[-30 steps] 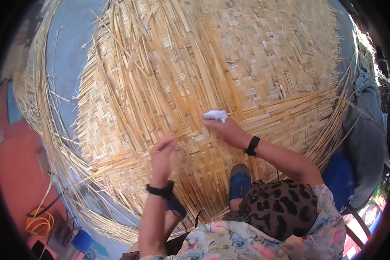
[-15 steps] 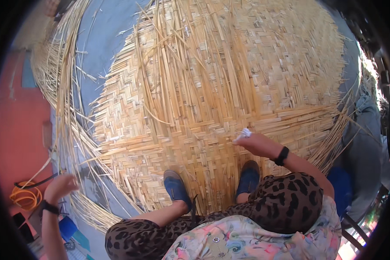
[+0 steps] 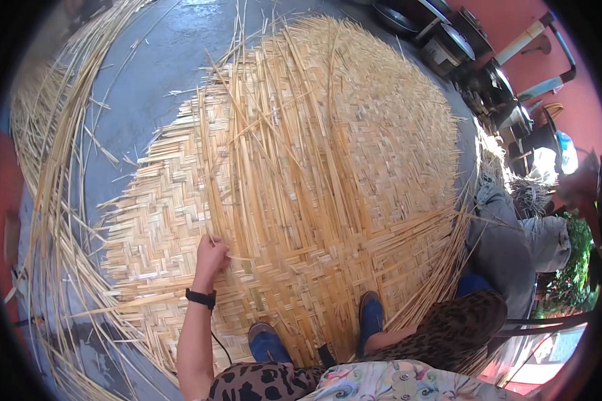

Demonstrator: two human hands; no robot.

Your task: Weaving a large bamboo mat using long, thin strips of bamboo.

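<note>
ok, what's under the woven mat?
Grey floor shows past the woven mat's edges. Beneath the mat itself, hidden. Loose bamboo strips lie on top; the left hand grips one.

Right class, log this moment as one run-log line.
left hand: gripping bamboo strip | right hand: out of view | woven bamboo mat: flat on floor | blue shoes: on mat

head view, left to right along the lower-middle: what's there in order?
Curved loose cane strips → left hand gripping a strip on the woven mat → left blue shoe → right blue shoe → grey cloth bundle.
</note>
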